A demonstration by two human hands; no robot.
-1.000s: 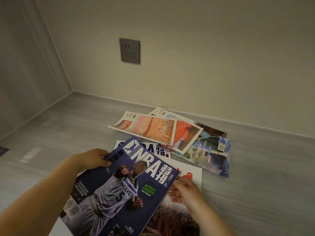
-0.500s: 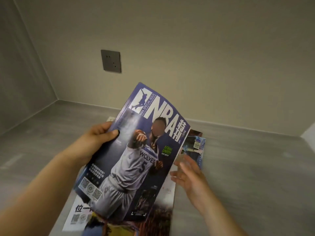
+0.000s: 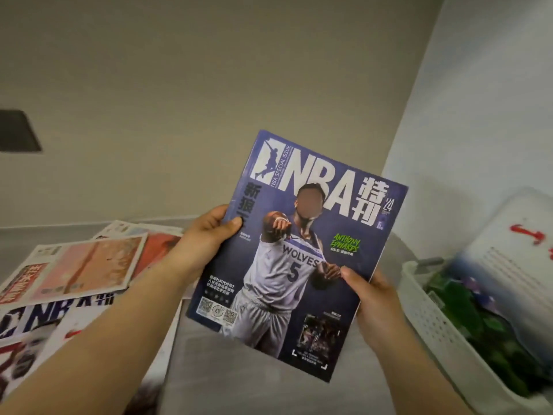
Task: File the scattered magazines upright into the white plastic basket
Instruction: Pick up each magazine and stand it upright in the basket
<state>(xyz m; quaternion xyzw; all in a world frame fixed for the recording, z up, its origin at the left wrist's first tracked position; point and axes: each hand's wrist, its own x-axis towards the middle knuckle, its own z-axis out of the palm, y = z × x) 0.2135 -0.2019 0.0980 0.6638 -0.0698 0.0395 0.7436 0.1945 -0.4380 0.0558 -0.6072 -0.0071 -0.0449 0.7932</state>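
**Grey surface, beige wall, one dark plate**

A matte beige back wall (image 3: 209, 85) fills the upper part of the view. At its far left edge sits a dark grey wall plate (image 3: 16, 131). It is cut off by the frame and blurred, so its openings cannot be made out. Below the wall lies a grey, faintly streaked surface (image 3: 239, 390), and a pale strip (image 3: 45, 225) marks the seam where the two meet. On the right a white side wall (image 3: 484, 100) rises from the surface and joins the beige wall along a slanting corner line.
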